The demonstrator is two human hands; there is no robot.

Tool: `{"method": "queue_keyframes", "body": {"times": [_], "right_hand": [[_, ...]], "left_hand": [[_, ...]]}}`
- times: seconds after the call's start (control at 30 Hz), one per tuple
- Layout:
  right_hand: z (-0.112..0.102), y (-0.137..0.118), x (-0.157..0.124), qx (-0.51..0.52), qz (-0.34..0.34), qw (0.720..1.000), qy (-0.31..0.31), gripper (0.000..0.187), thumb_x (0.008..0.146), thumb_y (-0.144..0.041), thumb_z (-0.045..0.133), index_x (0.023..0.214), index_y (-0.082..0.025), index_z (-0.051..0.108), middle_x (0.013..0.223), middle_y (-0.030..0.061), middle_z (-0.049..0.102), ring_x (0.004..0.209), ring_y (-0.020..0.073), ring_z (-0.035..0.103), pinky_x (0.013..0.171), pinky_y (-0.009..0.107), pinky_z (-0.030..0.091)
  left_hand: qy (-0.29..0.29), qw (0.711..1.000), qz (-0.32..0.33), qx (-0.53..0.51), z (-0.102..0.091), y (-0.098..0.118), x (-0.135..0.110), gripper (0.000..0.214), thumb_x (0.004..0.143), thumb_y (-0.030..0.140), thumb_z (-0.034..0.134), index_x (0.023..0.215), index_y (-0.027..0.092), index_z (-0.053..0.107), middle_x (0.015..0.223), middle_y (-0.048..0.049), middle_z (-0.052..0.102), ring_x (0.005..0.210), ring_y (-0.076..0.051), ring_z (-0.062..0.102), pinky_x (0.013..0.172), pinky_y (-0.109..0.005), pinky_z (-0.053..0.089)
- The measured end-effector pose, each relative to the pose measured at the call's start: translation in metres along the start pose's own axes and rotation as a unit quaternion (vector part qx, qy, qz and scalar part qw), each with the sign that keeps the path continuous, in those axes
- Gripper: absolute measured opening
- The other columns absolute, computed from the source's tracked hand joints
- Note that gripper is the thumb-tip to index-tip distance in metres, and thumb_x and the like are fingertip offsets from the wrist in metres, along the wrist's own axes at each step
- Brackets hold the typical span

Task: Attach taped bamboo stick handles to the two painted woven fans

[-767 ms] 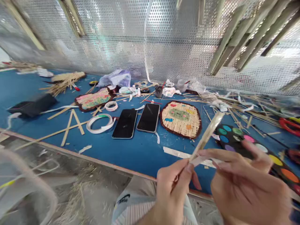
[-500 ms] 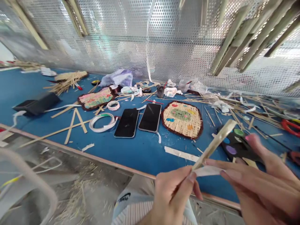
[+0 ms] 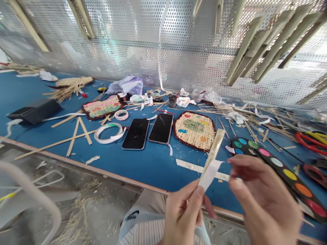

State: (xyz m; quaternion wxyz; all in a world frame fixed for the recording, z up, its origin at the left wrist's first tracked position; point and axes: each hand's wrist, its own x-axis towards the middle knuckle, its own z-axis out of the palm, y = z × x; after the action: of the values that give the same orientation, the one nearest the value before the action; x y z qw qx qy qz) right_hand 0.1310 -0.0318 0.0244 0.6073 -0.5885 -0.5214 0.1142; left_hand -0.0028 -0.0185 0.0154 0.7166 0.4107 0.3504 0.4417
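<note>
My left hand (image 3: pixel 185 207) is closed on the lower end of a flat bamboo strip (image 3: pixel 217 144), which points up and away over the table. A short piece of white tape (image 3: pixel 211 173) lies against the strip under my left thumb, its free end sticking out to the right. Just right of that end is my right hand (image 3: pixel 263 197), thumb and fingers apart, with nothing visible between them. Behind the strip's upper end sits a painted woven bamboo panel (image 3: pixel 195 131) with a dark brown edge. Another white tape strip (image 3: pixel 187 165) lies flat on the table beyond my left hand.
On the blue table (image 3: pixel 150 166) lie two phones (image 3: pixel 136 134), a white tape roll (image 3: pixel 108 133), a second painted panel (image 3: pixel 102 107) and a paint palette (image 3: pixel 277 161). Red-handled scissors (image 3: pixel 310 143) are at right. Bamboo strips are scattered before a perforated metal screen (image 3: pixel 127 44).
My right hand has let go of the tape and opened, moving slightly left. The bamboo strip has swung more upright, and the tape end now stands up beside it.
</note>
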Motion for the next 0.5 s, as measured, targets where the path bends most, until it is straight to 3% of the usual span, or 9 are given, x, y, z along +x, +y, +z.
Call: {"method": "queue_keyframes", "body": {"times": [0.13,0.27,0.4,0.5], "right_hand": [[0.023,-0.008,-0.002,0.046,0.065,0.997,-0.009,0.023,0.071,-0.029,0.075,0.091,-0.025,0.063,0.086,-0.0001,0.062,0.066,0.0113,0.054,0.057,0.023,0.048],[0.024,-0.012,-0.002,0.037,0.065,0.997,0.018,0.018,0.067,-0.027,0.078,0.080,-0.023,0.067,0.087,0.0013,0.067,0.066,0.0125,0.055,0.055,0.024,0.047],[0.025,-0.009,0.018,0.050,0.084,0.993,0.072,0.034,0.066,-0.028,0.080,0.098,-0.024,0.068,0.088,0.0016,0.067,0.066,0.0114,0.055,0.054,0.023,0.046],[0.027,-0.003,0.028,0.102,0.090,0.982,0.128,0.036,0.071,-0.033,0.077,0.102,-0.023,0.062,0.098,0.0031,0.067,0.065,0.0097,0.056,0.054,0.022,0.046]], "left_hand": [[-0.006,1.000,0.002,0.002,0.003,-0.004,-0.001,0.041,0.086,0.050,0.055,0.088,0.013,0.072,0.045,0.0041,0.042,0.037,-0.002,0.023,0.038,-0.018,0.018],[-0.017,1.000,-0.009,0.015,0.002,-0.007,-0.004,0.042,0.086,0.051,0.054,0.088,0.013,0.073,0.045,0.0028,0.044,0.037,-0.002,0.025,0.038,-0.018,0.017],[-0.045,0.999,-0.024,0.001,0.000,-0.015,-0.005,0.044,0.086,0.051,0.053,0.076,0.012,0.070,0.043,0.0020,0.046,0.034,0.000,0.026,0.037,-0.017,0.015],[-0.064,0.995,-0.050,-0.056,0.000,-0.020,-0.004,0.040,0.086,0.049,0.055,0.084,0.013,0.070,0.048,0.0008,0.054,0.031,0.001,0.024,0.033,-0.016,0.013]]}}
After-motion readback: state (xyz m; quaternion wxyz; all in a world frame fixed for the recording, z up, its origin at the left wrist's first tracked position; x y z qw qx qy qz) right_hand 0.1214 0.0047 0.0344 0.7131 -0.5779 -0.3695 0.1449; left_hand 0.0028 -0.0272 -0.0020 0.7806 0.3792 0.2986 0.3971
